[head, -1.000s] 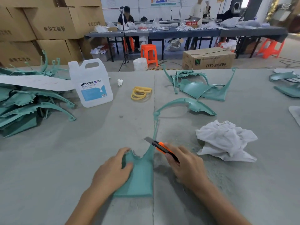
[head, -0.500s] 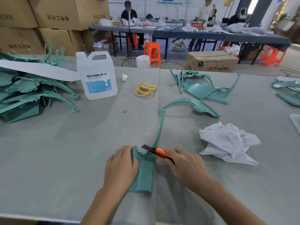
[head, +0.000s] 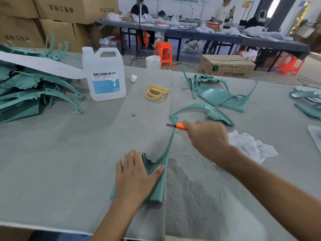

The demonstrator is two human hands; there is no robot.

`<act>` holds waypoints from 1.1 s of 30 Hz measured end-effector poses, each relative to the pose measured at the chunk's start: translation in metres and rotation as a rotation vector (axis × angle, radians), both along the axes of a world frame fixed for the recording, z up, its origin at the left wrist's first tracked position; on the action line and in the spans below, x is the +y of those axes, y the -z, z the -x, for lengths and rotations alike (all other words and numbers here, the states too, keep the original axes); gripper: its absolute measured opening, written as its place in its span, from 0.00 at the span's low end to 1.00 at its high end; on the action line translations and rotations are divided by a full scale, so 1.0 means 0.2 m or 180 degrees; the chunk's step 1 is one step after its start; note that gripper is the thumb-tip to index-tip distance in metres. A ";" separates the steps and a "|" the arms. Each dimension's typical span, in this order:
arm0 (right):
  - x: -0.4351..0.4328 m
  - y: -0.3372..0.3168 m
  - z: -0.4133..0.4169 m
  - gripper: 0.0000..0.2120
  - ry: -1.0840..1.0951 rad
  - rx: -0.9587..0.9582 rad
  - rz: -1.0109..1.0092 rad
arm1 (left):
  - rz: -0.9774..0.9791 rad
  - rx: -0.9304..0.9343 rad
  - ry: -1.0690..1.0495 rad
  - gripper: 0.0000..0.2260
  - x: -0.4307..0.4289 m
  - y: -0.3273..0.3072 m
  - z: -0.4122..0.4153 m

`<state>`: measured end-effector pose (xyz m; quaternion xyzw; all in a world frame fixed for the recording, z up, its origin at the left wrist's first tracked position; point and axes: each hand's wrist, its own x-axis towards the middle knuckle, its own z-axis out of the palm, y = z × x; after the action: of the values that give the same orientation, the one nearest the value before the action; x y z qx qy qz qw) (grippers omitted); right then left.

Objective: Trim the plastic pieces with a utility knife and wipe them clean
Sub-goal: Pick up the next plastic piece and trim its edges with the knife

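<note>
Left hand [head: 137, 176] lies flat, fingers straight, pressing the wide near end of the teal plastic piece [head: 159, 188] onto the grey table [head: 69, 153]. Right hand [head: 206, 138] grips an orange utility knife [head: 180, 126], blade at the piece's thin far arm. Plastic shavings [head: 196, 185] lie just right of the piece, a white rag [head: 250, 146] further right; beyond the piece sit yellow rings [head: 156, 92] and a DEXCON jug [head: 104, 75]

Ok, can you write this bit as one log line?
left hand presses green piece | right hand grips knife at its thin arm | cloth untouched

Left hand [head: 137, 174] pressing teal plastic piece [head: 163, 164], right hand [head: 206, 138] gripping utility knife [head: 177, 126]
</note>
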<state>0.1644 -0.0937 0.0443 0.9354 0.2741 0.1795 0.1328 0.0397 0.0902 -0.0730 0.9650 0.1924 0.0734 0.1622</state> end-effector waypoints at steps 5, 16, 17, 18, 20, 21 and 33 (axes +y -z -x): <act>0.02 -0.07 0.01 0.23 -0.0160 -0.0256 0.0319 | -0.0015 -0.0053 -0.0032 0.42 -0.01 0.01 0.00; 0.05 0.19 0.30 0.13 -0.0296 0.0738 -0.0077 | -0.0145 -0.0022 -0.0055 0.39 -0.01 0.00 0.00; 0.05 0.18 0.30 0.13 -0.0299 0.0715 -0.0074 | -0.0127 -0.0015 -0.0056 0.39 -0.01 0.00 0.00; 0.05 0.18 0.30 0.13 -0.0305 0.0686 -0.0059 | -0.0112 -0.0007 -0.0060 0.40 -0.01 0.00 0.00; 0.04 0.19 0.29 0.12 -0.0299 0.0674 -0.0033 | -0.0105 0.0002 -0.0066 0.40 -0.01 0.00 0.00; 0.04 0.19 0.29 0.12 -0.0289 0.0702 -0.0042 | -0.0108 0.0007 -0.0070 0.41 -0.01 0.00 0.00; -0.02 0.10 0.14 0.13 -0.0103 0.0679 -0.0093 | -0.0016 -0.0015 -0.0022 0.40 -0.01 0.00 0.00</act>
<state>0.1360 -0.0984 0.0236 0.9465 0.2991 0.0850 0.0864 0.0388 0.0890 -0.0721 0.9646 0.1952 0.0766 0.1600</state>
